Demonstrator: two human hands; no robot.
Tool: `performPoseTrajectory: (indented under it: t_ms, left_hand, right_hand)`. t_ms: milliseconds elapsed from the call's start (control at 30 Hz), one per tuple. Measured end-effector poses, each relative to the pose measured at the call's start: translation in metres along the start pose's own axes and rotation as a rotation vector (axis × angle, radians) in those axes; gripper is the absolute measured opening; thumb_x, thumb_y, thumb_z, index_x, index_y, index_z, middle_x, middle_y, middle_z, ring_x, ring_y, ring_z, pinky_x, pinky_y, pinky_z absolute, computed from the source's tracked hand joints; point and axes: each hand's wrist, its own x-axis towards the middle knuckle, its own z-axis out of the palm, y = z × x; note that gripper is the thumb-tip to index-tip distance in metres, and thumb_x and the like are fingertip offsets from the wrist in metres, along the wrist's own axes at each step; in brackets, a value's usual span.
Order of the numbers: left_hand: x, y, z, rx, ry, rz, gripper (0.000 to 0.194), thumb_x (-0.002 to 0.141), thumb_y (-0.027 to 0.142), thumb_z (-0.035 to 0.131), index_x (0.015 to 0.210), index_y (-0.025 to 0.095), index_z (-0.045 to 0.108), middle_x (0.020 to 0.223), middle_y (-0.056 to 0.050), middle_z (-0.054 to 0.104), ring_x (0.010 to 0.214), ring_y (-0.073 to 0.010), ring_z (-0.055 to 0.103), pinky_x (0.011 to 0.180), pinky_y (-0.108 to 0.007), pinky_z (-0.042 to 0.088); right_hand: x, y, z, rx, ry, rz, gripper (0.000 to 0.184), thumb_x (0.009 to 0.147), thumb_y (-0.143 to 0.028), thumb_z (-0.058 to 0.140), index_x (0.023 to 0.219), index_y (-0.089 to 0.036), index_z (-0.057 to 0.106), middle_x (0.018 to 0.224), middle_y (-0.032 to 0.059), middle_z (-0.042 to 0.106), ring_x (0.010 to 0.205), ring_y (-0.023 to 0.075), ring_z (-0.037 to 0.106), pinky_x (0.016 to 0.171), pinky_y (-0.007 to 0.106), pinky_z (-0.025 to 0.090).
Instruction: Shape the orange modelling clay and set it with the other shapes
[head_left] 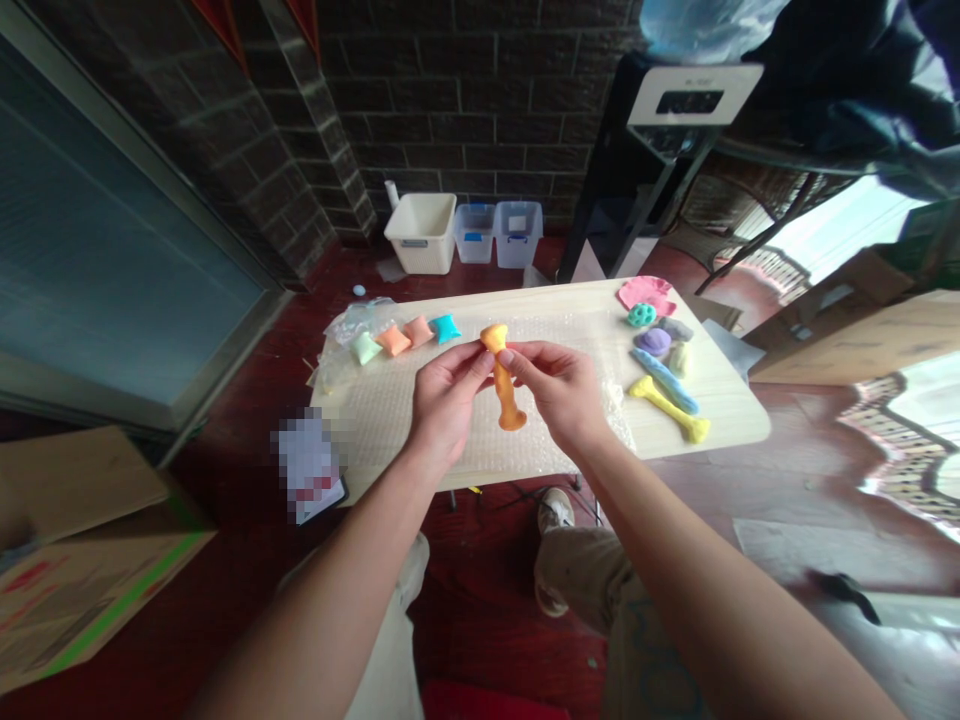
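Between both hands, above the bubble wrap, hangs an orange clay piece shaped like a bone, with a lighter yellow-orange flared top. My left hand pinches it from the left just under that top. From the right, my right hand grips the same spot, thumb against the neck. Its lower knobbed end points down, free of the fingers. On the table's right side lie a yellow clay bone, a blue clay roll, a purple clay lump and a teal ball with holes.
Small clay packets, among them a cyan one, sit at the table's back left. A pink clay piece lies at the far right corner. A blurred-out phone or tablet is by the left edge. Plastic bins stand behind the table.
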Motion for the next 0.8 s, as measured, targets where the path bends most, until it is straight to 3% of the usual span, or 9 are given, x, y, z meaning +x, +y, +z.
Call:
performPoseTrajectory:
  t_ms: [200, 367, 633, 800]
  left_hand:
    - [-0.003, 0.001, -0.001, 0.017, -0.073, -0.033, 0.034, 0.077, 0.035, 0.098, 0.107, 0.022, 0.086, 0.11, -0.008, 0.084, 0.106, -0.0236, 0.077, 0.102, -0.041, 0.059]
    - [0.0, -0.002, -0.009, 0.03, -0.008, -0.006, 0.034, 0.076, 0.032, 0.098, 0.106, 0.02, 0.086, 0.112, -0.009, 0.084, 0.104, -0.0225, 0.077, 0.101, -0.04, 0.059]
    - [0.0, -0.001, -0.018, 0.089, 0.031, 0.025, 0.028, 0.079, 0.033, 0.096, 0.103, 0.021, 0.087, 0.109, -0.009, 0.085, 0.104, -0.0238, 0.078, 0.102, -0.041, 0.06]
    - [0.0, 0.002, -0.023, 0.038, -0.027, -0.045, 0.029, 0.085, 0.048, 0.091, 0.097, 0.021, 0.085, 0.104, -0.009, 0.083, 0.103, -0.0257, 0.078, 0.096, -0.042, 0.063]
  right_hand:
    - [0.001, 0.003, 0.0, 0.026, 0.028, 0.03, 0.032, 0.076, -0.052, 0.096, 0.091, -0.025, 0.09, 0.088, 0.0062, 0.086, 0.08, 0.0221, 0.076, 0.079, 0.039, 0.064]
    - [0.003, 0.008, 0.003, 0.061, -0.048, 0.043, 0.037, 0.076, -0.051, 0.097, 0.1, -0.024, 0.09, 0.096, 0.0062, 0.086, 0.09, 0.0232, 0.079, 0.088, 0.04, 0.065]
    - [0.005, 0.011, 0.011, -0.02, -0.041, 0.04, 0.038, 0.074, -0.057, 0.098, 0.088, -0.023, 0.089, 0.088, 0.007, 0.085, 0.078, 0.0211, 0.074, 0.08, 0.04, 0.064]
    - [0.009, 0.02, 0.012, -0.018, -0.034, 0.058, 0.038, 0.069, -0.054, 0.102, 0.088, -0.024, 0.088, 0.09, 0.0067, 0.084, 0.077, 0.0208, 0.073, 0.074, 0.039, 0.063]
